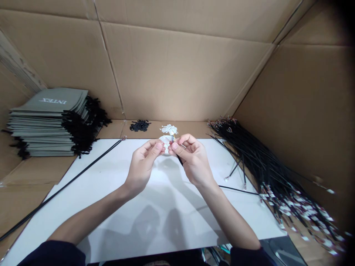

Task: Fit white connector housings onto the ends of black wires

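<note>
My right hand (197, 160) pinches the end of a black cable (180, 160), whose thin coloured wires (172, 139) fan out at the fingertips. Close beside it, my left hand (142, 164) has thumb and forefinger pressed together near the wire ends; whatever they hold is too small to make out. Just behind the fingers is a round white object (165, 139), partly covered by both hands. Beyond it lies a pile of small white pieces (169, 129), and to its left a heap of short black tube pieces (139, 125).
A stack of grey INTEX sheets (52, 101) with black ties (83, 125) stands at left. Two black cables (83, 171) cross the white board (116, 221) at left. A large bundle of black cables with white connectors (257, 159) lies at right. Cardboard walls (177, 70) enclose the place.
</note>
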The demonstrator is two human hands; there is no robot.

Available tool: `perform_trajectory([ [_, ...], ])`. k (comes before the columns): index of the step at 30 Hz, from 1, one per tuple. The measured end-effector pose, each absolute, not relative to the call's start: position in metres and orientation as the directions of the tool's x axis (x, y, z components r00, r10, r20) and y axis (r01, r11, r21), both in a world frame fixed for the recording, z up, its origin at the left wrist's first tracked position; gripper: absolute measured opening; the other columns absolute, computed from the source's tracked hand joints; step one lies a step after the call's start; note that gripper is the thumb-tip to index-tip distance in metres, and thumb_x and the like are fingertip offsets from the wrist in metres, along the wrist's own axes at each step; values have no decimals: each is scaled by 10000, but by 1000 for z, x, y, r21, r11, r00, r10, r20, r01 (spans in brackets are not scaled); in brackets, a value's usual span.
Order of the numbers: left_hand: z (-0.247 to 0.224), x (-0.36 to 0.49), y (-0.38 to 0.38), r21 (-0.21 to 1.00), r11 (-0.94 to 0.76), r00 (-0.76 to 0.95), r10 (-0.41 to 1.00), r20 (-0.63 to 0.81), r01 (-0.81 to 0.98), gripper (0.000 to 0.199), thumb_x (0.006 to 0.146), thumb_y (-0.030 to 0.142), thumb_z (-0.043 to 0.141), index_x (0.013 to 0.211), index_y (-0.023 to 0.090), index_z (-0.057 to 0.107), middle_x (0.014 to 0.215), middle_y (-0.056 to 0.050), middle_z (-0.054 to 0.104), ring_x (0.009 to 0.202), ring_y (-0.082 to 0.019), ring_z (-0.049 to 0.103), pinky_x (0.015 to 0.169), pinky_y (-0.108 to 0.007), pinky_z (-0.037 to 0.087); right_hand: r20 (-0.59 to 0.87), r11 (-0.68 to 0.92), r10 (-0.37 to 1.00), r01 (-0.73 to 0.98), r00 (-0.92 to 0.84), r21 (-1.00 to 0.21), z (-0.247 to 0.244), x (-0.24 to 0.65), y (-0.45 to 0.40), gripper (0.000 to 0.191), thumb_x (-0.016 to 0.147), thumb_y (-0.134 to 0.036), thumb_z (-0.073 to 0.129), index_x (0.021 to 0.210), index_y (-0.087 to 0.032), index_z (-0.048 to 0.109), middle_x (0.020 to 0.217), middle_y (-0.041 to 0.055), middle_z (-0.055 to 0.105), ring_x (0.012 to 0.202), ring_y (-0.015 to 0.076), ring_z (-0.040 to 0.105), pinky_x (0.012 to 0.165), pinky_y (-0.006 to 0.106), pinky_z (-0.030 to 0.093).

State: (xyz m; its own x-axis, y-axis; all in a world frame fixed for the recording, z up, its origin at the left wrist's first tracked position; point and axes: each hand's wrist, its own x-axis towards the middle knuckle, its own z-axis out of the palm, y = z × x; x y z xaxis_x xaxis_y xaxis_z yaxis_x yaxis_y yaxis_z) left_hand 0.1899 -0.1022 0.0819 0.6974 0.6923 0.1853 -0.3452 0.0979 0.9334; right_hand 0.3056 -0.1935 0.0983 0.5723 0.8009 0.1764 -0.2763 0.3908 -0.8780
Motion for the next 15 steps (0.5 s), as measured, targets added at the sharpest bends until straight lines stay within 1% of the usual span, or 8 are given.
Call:
perform_trajectory([
  [3, 80, 193, -100, 936, 72, 694, 691, 202, -344, 192, 923, 381, 664, 936, 191, 677, 953, -25, 648, 928, -143, 604, 932, -282, 482, 136, 385, 811, -343, 569, -857, 99, 306, -194, 312, 697, -282, 883, 753, -203, 586, 794, -26, 649, 747, 106, 663, 752, 221, 602],
  [5, 79, 195, -94, 942, 56, 707, 676, 209, -331, 181, 921, 371, 663, 933, 192, 682, 964, -26, 654, 937, -146, 605, 946, -291, 473, 104, 365, 840, -414, 532, -834, 99, 307, -194, 302, 699, -265, 884, 756, -202, 594, 797, -28, 656, 746, 95, 667, 737, 193, 597],
  [7, 82, 196, -86, 949, 55, 749, 629, 208, -310, 186, 915, 370, 663, 913, 187, 692, 968, -38, 668, 944, -165, 613, 942, -313, 477, 82, 334, 875, -473, 477, -815, 99, 307, -194, 285, 713, -254, 876, 763, -201, 600, 809, -28, 665, 738, 87, 667, 698, 167, 590],
  [10, 91, 193, -72, 962, 47, 824, 528, 205, -270, 196, 897, 362, 674, 874, 171, 713, 957, -62, 682, 939, -188, 622, 918, -323, 483, 85, 319, 897, -503, 433, -803, 99, 307, -194, 256, 747, -279, 852, 805, -203, 614, 788, -32, 662, 704, 92, 667, 613, 155, 574],
  [12, 98, 189, -64, 972, -7, 858, 468, 212, -237, 182, 886, 346, 684, 861, 170, 724, 939, -60, 680, 926, -185, 623, 915, -311, 474, 90, 319, 899, -500, 428, -805, 99, 307, -194, 252, 768, -304, 835, 857, -206, 621, 770, -28, 669, 683, 104, 673, 586, 164, 567],
  [15, 108, 183, -53, 966, -163, 876, 411, 250, -199, 174, 871, 354, 688, 832, 187, 715, 952, -58, 671, 927, -192, 626, 903, -319, 480, 65, 270, 917, -494, 393, -827, 98, 307, -193, 287, 764, -287, 841, 933, -208, 623, 744, -26, 684, 644, 109, 674, 583, 174, 563],
])
